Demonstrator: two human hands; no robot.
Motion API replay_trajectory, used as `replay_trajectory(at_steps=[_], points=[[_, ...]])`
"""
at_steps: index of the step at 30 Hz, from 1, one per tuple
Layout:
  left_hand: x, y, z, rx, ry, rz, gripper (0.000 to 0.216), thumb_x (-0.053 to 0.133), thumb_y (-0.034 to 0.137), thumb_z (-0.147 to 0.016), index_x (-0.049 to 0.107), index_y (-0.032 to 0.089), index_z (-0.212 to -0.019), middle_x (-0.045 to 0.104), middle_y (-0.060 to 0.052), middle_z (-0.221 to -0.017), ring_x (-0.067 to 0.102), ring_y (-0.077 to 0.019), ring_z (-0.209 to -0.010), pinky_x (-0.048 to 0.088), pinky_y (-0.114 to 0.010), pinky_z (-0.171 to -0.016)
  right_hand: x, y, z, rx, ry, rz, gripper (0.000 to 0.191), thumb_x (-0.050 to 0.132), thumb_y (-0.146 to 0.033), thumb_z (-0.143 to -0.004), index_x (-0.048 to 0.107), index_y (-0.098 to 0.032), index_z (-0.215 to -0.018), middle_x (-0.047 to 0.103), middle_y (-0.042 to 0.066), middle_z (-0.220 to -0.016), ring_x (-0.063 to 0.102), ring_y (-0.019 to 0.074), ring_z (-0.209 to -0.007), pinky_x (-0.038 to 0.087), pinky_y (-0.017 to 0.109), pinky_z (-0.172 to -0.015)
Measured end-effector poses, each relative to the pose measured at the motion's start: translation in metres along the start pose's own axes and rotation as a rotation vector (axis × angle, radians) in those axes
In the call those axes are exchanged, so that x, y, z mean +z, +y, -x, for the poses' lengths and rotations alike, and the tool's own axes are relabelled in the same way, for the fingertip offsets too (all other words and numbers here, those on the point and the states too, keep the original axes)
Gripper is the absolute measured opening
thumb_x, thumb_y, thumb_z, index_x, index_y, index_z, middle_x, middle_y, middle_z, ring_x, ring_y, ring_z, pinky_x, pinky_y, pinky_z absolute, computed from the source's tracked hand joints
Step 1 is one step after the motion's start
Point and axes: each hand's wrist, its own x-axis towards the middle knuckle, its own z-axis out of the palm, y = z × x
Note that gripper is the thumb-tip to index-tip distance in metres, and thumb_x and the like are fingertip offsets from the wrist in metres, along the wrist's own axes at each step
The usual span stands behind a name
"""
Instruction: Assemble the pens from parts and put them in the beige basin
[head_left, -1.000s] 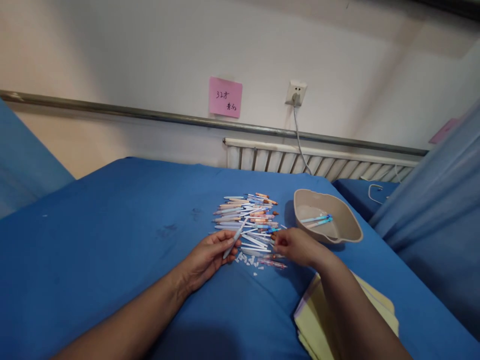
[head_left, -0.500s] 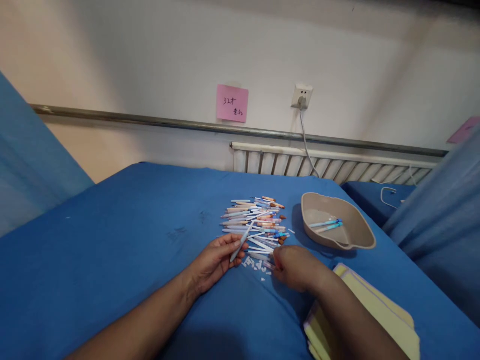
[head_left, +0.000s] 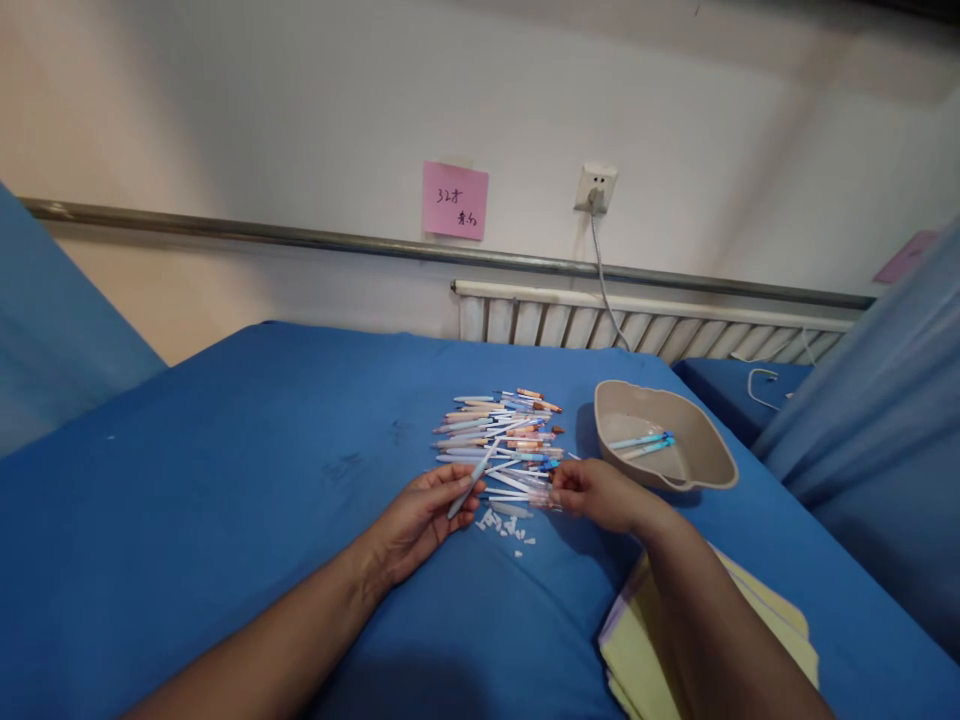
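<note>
My left hand (head_left: 435,505) is closed around a pale grey-blue pen barrel (head_left: 468,488), tilted with its thin white end pointing up and to the right. Just right of it lies a spread pile of pen parts (head_left: 480,430): pastel barrels, white sticks like refills, and clear pieces with orange or blue ends. My right hand (head_left: 596,493) is at the pile's right edge, thumb and fingers pinched together. Clear parts (head_left: 541,490) lie against its fingertips, and what it grips is too small to make out. Small white bits (head_left: 510,526) are scattered in front of the pile.
A beige plastic basin (head_left: 705,455) at the right holds blue-and-white pens (head_left: 649,445). Folded yellow cloth (head_left: 637,640) lies under my right forearm. Blue sheet (head_left: 247,480) covers the surface. A radiator (head_left: 540,320) and wall stand behind; blue curtains (head_left: 885,430) hang at both sides.
My right hand has moved up from beside the white bits to the pile's right edge. My left hand still holds the barrel in much the same pose. The view has shifted slightly.
</note>
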Motion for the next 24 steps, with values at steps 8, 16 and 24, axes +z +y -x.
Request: replay_trajectory(at_steps=[8,16,24], points=[[0.0,0.001,-0.001,-0.003,0.004,0.008,0.02,0.073,0.011,-0.072,0.063,0.014,-0.089,0.069,-0.003,-0.079,0.063,-0.0084,-0.062,0.051,-0.017,-0.058,0.005,-0.027,0.007,0.035,-0.112,0.315,0.017,0.065,-0.036,-0.075,0.064,-0.019,-0.075,0.065,0.001,-0.069,0.052,0.0123,-0.06,0.027,0.022,-0.051],[0.0,0.001,0.0,0.003,0.002,0.007,0.018,0.07,0.011,-0.074,0.062,0.013,-0.09,0.068,-0.003,-0.078,0.062,-0.0079,-0.061,0.052,-0.017,-0.059,0.02,-0.051,0.001,-0.039,0.088,0.403,0.009,0.056,-0.026,-0.081,0.059,-0.019,-0.085,0.066,0.005,-0.089,0.057,0.016,-0.077,0.031,0.023,-0.062],[0.0,0.0,0.0,0.006,0.007,0.016,0.017,0.071,0.012,-0.074,0.063,0.015,-0.089,0.069,-0.002,-0.079,0.062,-0.0082,-0.062,0.051,-0.017,-0.059,-0.003,-0.034,0.003,0.073,0.178,0.438,0.013,0.047,-0.019,-0.084,0.06,-0.019,-0.083,0.067,0.004,-0.081,0.057,0.0139,-0.069,0.029,0.023,-0.059]])
